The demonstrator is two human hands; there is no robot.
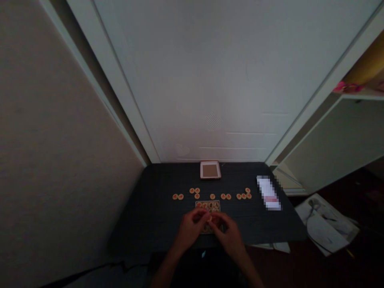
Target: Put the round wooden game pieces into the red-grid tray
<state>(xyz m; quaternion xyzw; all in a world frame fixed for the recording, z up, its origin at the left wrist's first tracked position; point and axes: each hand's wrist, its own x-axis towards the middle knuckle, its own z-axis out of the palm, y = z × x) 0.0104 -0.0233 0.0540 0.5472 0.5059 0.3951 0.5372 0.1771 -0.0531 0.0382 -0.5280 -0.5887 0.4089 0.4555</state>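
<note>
My left hand [192, 226] and my right hand [229, 232] meet above an open box [220, 205] of round wooden Chinese chess pieces. Fingertips of both hands pinch together around one small pale chess piece [209, 219], mostly covered by the fingers. The box's back row shows pieces with red and dark markings, while my hands hide much of its middle. Beyond the box, several red-marked chess pieces [212, 197] lie flat in small groups in a rough line across the dark table [150, 216].
A shallow box lid [210, 171] lies at the table's back edge, by the white panel [210, 80]. On the right of the table is a pixelated, phone-like slab [268, 193]. Papers and a cable [327, 224] lie lower down, past the right edge.
</note>
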